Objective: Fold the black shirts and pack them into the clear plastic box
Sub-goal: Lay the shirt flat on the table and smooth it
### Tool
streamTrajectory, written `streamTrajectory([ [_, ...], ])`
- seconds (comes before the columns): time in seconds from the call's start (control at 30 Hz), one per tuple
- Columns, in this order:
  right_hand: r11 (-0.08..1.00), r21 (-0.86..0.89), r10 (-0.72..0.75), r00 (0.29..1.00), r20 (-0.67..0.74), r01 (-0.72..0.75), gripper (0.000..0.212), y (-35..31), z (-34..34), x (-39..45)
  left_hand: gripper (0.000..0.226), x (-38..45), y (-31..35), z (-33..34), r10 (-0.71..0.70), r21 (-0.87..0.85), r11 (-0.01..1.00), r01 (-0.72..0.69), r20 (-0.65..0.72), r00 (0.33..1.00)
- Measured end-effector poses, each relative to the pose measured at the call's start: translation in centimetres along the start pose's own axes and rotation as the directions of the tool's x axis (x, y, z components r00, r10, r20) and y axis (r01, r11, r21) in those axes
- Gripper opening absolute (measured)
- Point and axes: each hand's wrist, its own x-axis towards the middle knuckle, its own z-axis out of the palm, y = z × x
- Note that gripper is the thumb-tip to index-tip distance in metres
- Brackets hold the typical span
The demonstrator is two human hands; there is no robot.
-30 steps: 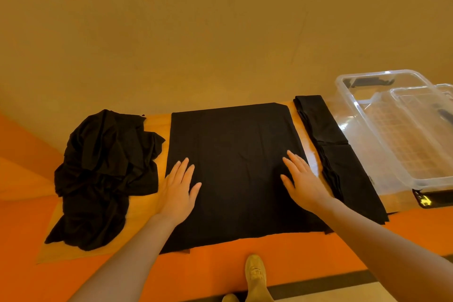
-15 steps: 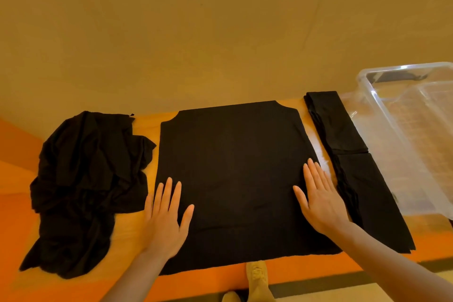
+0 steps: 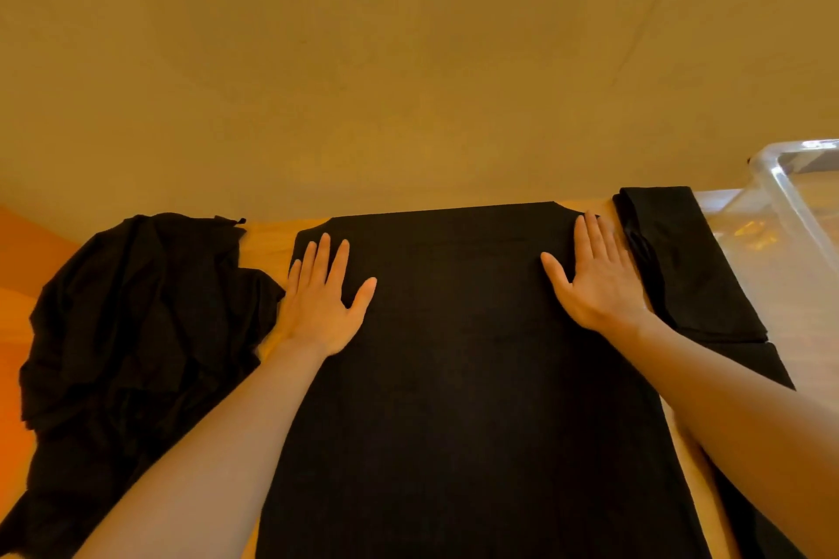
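A black shirt [image 3: 458, 354] lies spread flat on the wooden table [image 3: 268, 245], its sleeves tucked out of sight. My left hand [image 3: 324, 297] presses flat on its far left part, fingers straight. My right hand [image 3: 594, 277] presses flat near its far right corner, fingers straight too. A crumpled pile of black shirts [image 3: 131, 331] sits at the left. Along the right edge lies a folded black shirt [image 3: 690, 272] in a long strip. The clear plastic box [image 3: 790, 213] stands at the far right, partly cut off.
A tan wall [image 3: 408, 59] rises right behind the table's far edge. Orange surface [image 3: 18, 377] shows at the left beyond the pile.
Both hands have slid away from me along the flat shirt, from its near half up to its far corners. The camera has come closer and lower over the table.
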Motion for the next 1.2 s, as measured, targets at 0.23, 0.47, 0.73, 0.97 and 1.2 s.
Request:
streamTrajectory([
  [0.23, 1.0, -0.007, -0.02, 1.0, -0.018, 0.02, 0.087, 0.5, -0.1, 1.7, 0.087, 1.5, -0.1, -0.2, 0.002, 0.019, 1.0, -0.001, -0.024, 1.0],
  [0.47, 0.982, 0.019, -0.184, 0.965, -0.185, 0.19, 0.062, -0.2, -0.7, 0.1, 0.064, 0.4, 0.6, -0.8, 0.027, -0.026, 0.999, -0.03, -0.103, 0.994],
  [0.73, 0.885, 0.074, -0.456, 0.888, -0.063, 0.46, 0.056, 0.0, -0.5, -12.4, 0.057, -12.5, -0.4, 0.7, 0.318, -0.088, 0.94, -0.331, -0.138, 0.938],
  [0.97, 0.89, 0.009, -0.456, 0.889, 0.029, 0.456, 0.066, 4.1, 1.8, -19.8, 0.057, -21.8, -5.0, 3.4, 0.32, -0.101, 0.941, -0.324, -0.055, 0.946],
  [1.2, 0.882, 0.042, -0.469, 0.883, -0.001, 0.469, 0.057, 6.4, 2.7, -25.2, 0.056, -26.5, -6.4, 3.6, 0.534, -0.014, 0.845, -0.534, 0.004, 0.845],
])
